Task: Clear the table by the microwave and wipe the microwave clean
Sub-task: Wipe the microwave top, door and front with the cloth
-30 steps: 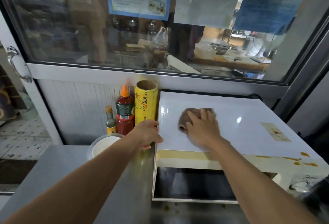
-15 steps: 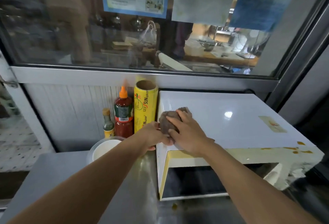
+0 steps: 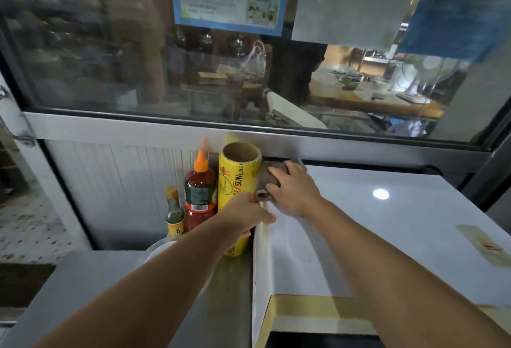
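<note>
Farthest out to the left of both hands, a small glass bottle [image 3: 174,213] with a cork-coloured cap stands against the ribbed white wall panel [image 3: 116,190]. Just right of it stands a red sauce bottle [image 3: 199,193] with an orange nozzle, and below the two, partly hidden under the left forearm, the rim of a white bowl [image 3: 157,248] shows on the grey table [image 3: 91,287]. Next comes an upright yellow cling-wrap roll [image 3: 237,179] (its cardboard core open at the top), standing right behind the left hand [image 3: 246,216]. That hand rests on the near left edge of the white microwave [image 3: 387,226], thumb lying over the top and fingers curled down the side; whether it grips firmly I cannot tell. Just beyond and to its right, the right hand [image 3: 296,191] lies flat, fingers spread, pressing a bunched brown cloth [image 3: 266,179] onto the microwave's back left corner, the cloth touching the roll. Right of this hand the glossy top carries a light reflection and a yellowed sticker [image 3: 486,248].
</note>
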A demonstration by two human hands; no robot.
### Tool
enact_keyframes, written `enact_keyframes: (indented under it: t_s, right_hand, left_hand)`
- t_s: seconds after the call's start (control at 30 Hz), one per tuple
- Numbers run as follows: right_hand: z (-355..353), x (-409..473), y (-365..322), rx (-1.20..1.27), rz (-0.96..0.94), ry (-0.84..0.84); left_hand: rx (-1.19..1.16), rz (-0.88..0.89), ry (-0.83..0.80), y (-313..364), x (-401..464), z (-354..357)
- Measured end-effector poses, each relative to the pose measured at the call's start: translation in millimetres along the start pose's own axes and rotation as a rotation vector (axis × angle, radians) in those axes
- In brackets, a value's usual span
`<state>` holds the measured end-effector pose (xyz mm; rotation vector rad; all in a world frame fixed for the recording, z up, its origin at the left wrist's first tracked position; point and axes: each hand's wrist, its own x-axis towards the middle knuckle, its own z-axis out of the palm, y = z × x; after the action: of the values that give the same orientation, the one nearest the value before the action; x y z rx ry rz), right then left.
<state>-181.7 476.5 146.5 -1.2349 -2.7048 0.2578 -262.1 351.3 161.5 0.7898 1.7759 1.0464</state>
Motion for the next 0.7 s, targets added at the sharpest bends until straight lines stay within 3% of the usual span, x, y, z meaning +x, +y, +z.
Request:
enact_keyframes:
  t_s: [0.37,0.57,0.7]
  right_hand:
    - [-6.1,22.5,31.3,0.013,-0.026,-0.008]
    - [-26.6,-0.9,100.2,-0.099,0.236,0.036]
    - [-20.8,2.0,60.7,-0.084,0.255,0.013]
  left_hand:
    - [0.047,-0.028,0.06,10.4,15.9,12.0]
    - [-0.002,-0.043,0.079,7.3,16.6,13.8]
    - [-0.043,-0.04,0.093,6.6,12.7,15.9]
